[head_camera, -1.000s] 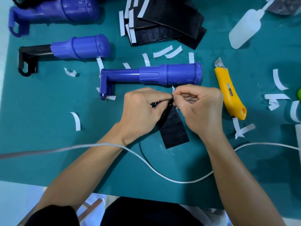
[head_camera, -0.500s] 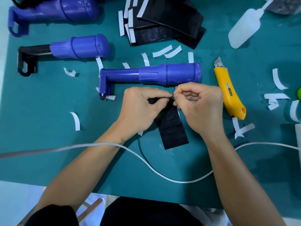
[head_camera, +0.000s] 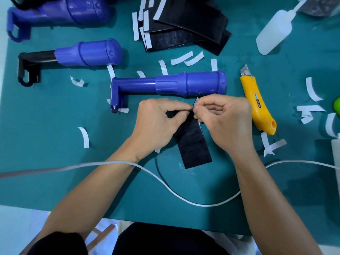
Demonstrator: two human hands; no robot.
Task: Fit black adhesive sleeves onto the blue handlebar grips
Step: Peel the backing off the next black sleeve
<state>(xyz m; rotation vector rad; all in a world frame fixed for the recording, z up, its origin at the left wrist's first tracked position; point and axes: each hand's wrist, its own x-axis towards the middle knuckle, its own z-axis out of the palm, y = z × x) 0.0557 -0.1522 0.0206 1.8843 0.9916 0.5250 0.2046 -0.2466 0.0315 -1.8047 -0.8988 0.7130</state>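
A black adhesive sleeve strip (head_camera: 194,146) lies on the green mat in front of me, its far end lifted between my hands. My left hand (head_camera: 158,124) pinches that far end. My right hand (head_camera: 224,120) pinches a small white backing tab (head_camera: 196,101) at the same end. Just beyond my hands lies an all-blue handlebar grip (head_camera: 189,83) on its side. A second grip (head_camera: 88,53) with a black stem lies at the far left, and a third grip (head_camera: 73,12) at the top left. A pile of black sleeve strips (head_camera: 191,28) sits at the top centre.
A yellow utility knife (head_camera: 257,105) lies right of my right hand, blade pointing away. A white squeeze bottle (head_camera: 274,34) lies at the top right. Several white backing strips (head_camera: 311,111) litter the mat (head_camera: 46,162). A white cable (head_camera: 165,183) crosses over my forearms.
My hands have stayed at the strip's far end; the white backing tab now sticks up a little more between my fingertips. The strip's near end shifted slightly.
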